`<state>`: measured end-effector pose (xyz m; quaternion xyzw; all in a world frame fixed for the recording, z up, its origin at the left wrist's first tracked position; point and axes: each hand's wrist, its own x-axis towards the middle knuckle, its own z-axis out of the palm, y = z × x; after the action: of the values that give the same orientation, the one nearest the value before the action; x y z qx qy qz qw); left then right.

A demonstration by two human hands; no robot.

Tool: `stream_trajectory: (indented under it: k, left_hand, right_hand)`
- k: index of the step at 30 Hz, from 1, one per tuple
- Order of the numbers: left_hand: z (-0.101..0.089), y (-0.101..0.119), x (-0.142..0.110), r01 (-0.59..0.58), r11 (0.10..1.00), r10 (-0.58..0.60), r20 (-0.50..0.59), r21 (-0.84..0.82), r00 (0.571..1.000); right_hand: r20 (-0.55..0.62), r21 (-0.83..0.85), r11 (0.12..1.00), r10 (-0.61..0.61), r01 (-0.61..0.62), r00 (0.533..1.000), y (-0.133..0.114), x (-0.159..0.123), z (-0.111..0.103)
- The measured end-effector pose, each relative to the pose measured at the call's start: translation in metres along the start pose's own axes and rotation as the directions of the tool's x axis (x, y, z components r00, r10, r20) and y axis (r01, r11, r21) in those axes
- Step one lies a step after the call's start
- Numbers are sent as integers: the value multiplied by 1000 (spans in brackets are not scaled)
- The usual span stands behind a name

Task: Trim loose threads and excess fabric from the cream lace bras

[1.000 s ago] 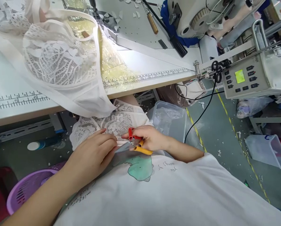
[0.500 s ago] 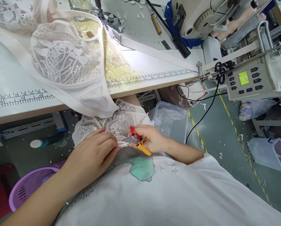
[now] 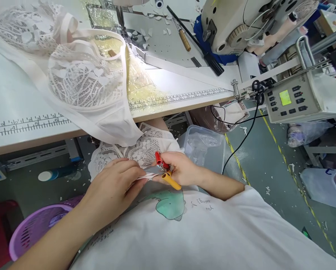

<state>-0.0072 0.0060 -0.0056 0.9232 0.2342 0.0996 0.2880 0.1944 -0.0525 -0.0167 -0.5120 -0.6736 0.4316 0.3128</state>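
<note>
Right hand (image 3: 182, 167) grips scissors (image 3: 172, 182), turned since earlier; left hand (image 3: 114, 187) pinches white fabric (image 3: 150, 176).

The person wears a white shirt (image 3: 213, 240) with a green picture (image 3: 170, 205), which has a thin dark edge. Small dark letters (image 3: 204, 201) are right of the picture, and more are left of it. Farther right of it is a white sleeve (image 3: 248, 200). The left hand (image 3: 117, 180) and right hand (image 3: 179, 168) are bare.

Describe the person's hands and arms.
The left hand and right hand are bare; no gloves or watch show. A white sleeve shows on the right arm; no left sleeve is in view. The white shirt has a green print and dark lettering.
</note>
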Motion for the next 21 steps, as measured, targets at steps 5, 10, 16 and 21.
stream_trajectory:
  k: [5, 10, 16, 21]
  left_hand:
    - [-2, 2, -1, -44, 994, 47, -25, 102, 999]
    - [-21, -1, -13, -52, 975, 54, 0, 216, 999]
    - [-43, -15, -44, 128, 984, -145, -139, -120, 980]
    - [-46, -12, -53, 354, 894, -400, -135, -276, 906]
  right_hand:
    - [-7, 47, 999, -14, 14, 1000, -2, 4, 4]
    - [-18, 76, 995, -59, 61, 998, -2, 2, 3]
    - [-36, 53, 995, -85, 87, 996, -4, 0, -2]
    - [-61, 59, 989, -132, 136, 989, -9, -2, 0]
